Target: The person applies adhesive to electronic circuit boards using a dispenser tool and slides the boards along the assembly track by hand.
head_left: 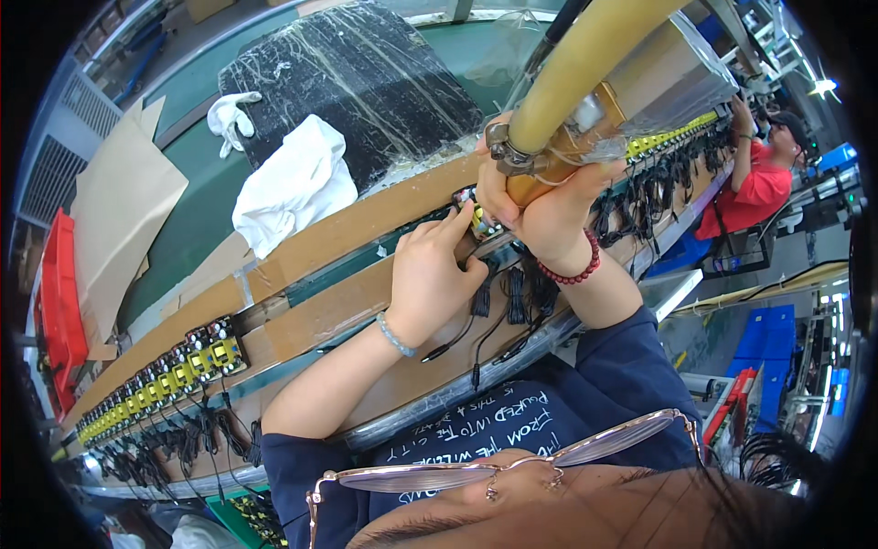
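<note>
My right hand (pixel 553 209) is wrapped around the lower end of a thick yellow tube (pixel 585 69), just below its metal hose clamp (pixel 508 151). Beneath that end lies a small circuit board (pixel 479 220) with yellow and dark parts, half covered by my fingers. My left hand (pixel 430 267) reaches in from the left, with index finger and thumb against the board's near left end. Black cables (pixel 515 297) hang from the boards toward me over the table edge. The tube's outlet is hidden behind my right hand.
A row of similar boards (pixel 165 377) with cables lines the rail at left; another row (pixel 672 135) runs far right. Beyond lie a white cloth (pixel 297 183), a white glove (pixel 234 119) and a black plastic-wrapped slab (pixel 338 73). A person in red (pixel 754 194) works at right.
</note>
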A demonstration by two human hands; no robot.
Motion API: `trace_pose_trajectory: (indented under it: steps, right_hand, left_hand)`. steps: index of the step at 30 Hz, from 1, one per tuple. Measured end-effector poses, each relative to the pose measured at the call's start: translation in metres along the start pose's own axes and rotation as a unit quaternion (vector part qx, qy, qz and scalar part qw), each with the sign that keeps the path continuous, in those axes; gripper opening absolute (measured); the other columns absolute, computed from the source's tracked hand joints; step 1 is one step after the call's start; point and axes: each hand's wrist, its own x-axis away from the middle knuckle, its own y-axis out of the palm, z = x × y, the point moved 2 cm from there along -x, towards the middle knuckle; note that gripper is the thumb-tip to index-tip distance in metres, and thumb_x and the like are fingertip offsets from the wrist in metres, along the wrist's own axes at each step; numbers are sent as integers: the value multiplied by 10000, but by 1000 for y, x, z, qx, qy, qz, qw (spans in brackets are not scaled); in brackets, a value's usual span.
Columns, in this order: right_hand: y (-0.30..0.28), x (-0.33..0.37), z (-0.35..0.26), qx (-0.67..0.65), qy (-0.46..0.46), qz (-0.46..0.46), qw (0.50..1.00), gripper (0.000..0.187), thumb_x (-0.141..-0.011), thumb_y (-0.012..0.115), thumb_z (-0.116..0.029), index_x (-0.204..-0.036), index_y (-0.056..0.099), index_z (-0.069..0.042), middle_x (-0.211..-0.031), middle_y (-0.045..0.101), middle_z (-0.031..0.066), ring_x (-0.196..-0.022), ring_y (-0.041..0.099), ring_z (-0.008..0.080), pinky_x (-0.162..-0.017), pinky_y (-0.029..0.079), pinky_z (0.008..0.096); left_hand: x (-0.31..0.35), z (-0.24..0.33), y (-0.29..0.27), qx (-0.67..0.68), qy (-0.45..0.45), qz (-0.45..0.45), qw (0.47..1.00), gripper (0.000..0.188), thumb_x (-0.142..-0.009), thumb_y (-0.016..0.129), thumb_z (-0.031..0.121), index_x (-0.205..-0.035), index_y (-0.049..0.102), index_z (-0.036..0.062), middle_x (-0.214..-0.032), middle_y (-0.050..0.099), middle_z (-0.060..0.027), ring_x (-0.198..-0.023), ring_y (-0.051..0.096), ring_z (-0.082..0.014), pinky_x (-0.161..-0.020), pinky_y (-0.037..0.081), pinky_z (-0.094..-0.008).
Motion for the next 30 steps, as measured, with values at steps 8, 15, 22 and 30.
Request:
trace_pose_trajectory:
  steps: [8, 15, 22, 30]
  right_hand:
    - [2, -6, -2, 32, -4, 0, 999, 1048, -670, 145, -890, -1053, 469, 30, -447, 394, 14, -342, 335, 92, -358, 285, 227]
    - [5, -5, 2, -5, -11, 19, 1000, 1035, -678, 152, -883, -1067, 467, 23, -442, 394, 18, -342, 327, 92, -366, 294, 223]
    - [-2, -7, 4, 8, -8, -36, 999, 986, -691, 154, -871, -1137, 465, -47, -444, 396, 12, -353, 339, 92, -381, 305, 224]
    - [3, -4, -2, -6, -23, -18, 1000, 907, -743, 201, -827, -1062, 469, -21, -467, 394, 10, -383, 360, 83, -394, 320, 220]
  left_hand:
    - [-2, -2, -3, 27, -18, -40, 999, 612, -633, 622, 111, -1235, 542, 32, -1135, 607, -190, -1024, 569, -288, -892, 422, -387]
    - [-2, -5, -2, 32, -5, -38, 999, 618, -632, 618, 105, -1237, 533, 15, -1155, 599, -181, -1031, 562, -297, -902, 418, -391]
    - [-2, -1, -3, 39, 39, 21, 998, 497, -634, 639, 75, -1121, 579, -2, -931, 634, -179, -903, 589, -328, -812, 470, -408]
    - [-1, -1, -4, 32, 42, 21, 998, 501, -638, 642, 84, -1125, 576, -13, -975, 631, -184, -935, 586, -328, -835, 464, -405]
